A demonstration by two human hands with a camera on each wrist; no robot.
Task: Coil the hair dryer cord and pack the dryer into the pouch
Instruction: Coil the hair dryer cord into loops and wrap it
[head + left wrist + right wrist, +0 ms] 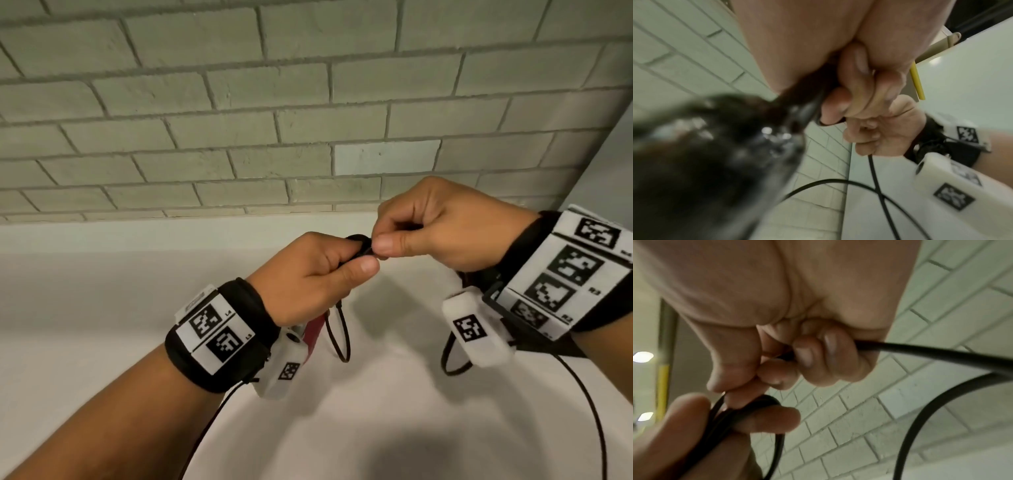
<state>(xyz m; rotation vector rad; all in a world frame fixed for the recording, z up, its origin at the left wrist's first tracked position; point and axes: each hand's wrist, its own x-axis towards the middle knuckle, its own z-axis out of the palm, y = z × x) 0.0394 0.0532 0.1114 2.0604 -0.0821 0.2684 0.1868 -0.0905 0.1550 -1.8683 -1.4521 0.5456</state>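
Note:
Both hands meet above the white counter. My left hand grips a bundle of black cord loops that hang below the fist. A red piece of the hair dryer shows under that wrist. In the left wrist view a dark blurred body fills the lower left. My right hand pinches the cord at the top of the bundle, beside the left thumb. The right wrist view shows its fingers curled round the cord, and coils lying between the left hand's fingers. No pouch is in view.
A pale green brick wall rises behind the counter. A loose length of cord droops under my right wrist. Thin black cables trail from both wrist cameras. A yellow rod shows far off in the left wrist view.

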